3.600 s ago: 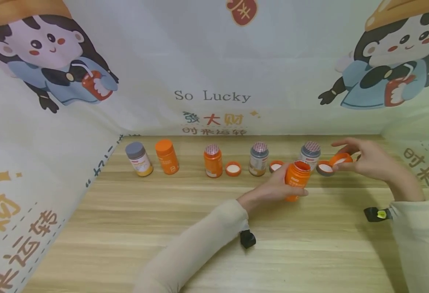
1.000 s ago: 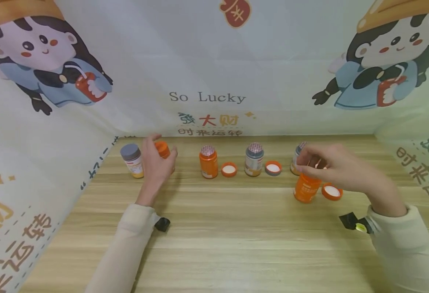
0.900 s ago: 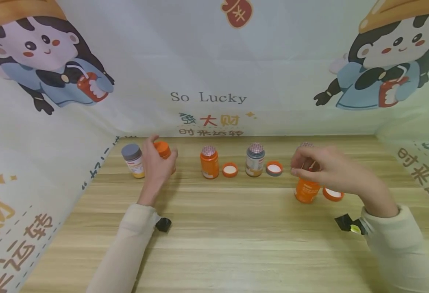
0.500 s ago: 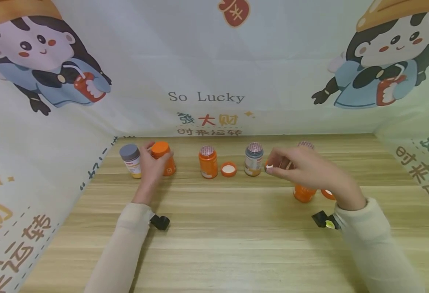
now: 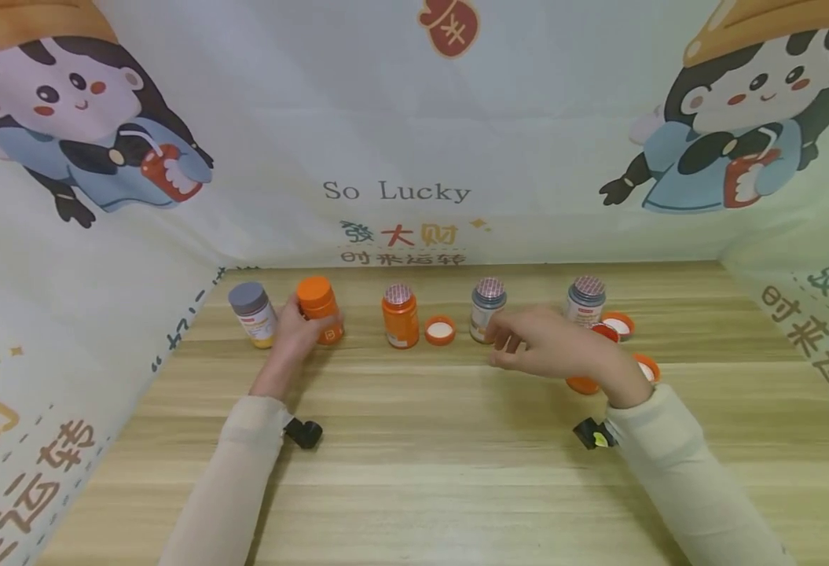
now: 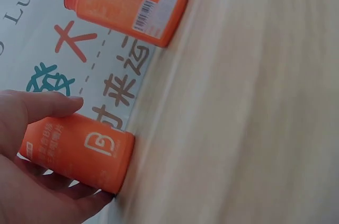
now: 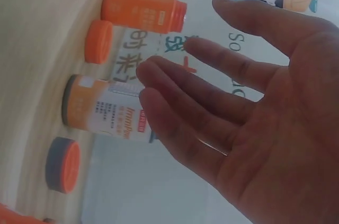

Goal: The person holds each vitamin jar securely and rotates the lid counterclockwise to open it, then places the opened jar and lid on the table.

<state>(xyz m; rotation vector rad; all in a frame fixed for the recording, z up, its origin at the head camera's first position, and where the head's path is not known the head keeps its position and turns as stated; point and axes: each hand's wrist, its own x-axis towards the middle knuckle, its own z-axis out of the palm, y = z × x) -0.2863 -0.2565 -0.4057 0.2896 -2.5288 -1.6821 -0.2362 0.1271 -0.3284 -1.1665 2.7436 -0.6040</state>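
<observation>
The left hand [image 5: 292, 330] grips the capped orange bottle [image 5: 319, 303], probably to steady it. The right hand [image 5: 544, 342] (empty, fingers loosely spread) hovers farther right.

I wear long, plain sleeves in a pale cream cloth, the left sleeve [image 5: 212, 495] and the right sleeve [image 5: 693, 475] alike in colour. The cloth looks soft and slightly loose, with shallow creases. Each ends at my wrist in a thick, rounded cuff, so my left hand [image 5: 292, 334] and right hand [image 5: 552, 339] are bare. By the left cuff [image 5: 254, 417] sits a small black blocky piece [image 5: 304, 433]; by the right cuff [image 5: 646, 413], a black angular piece [image 5: 587, 431] bears a yellow-green mark [image 5: 601, 440], too small to read.
</observation>
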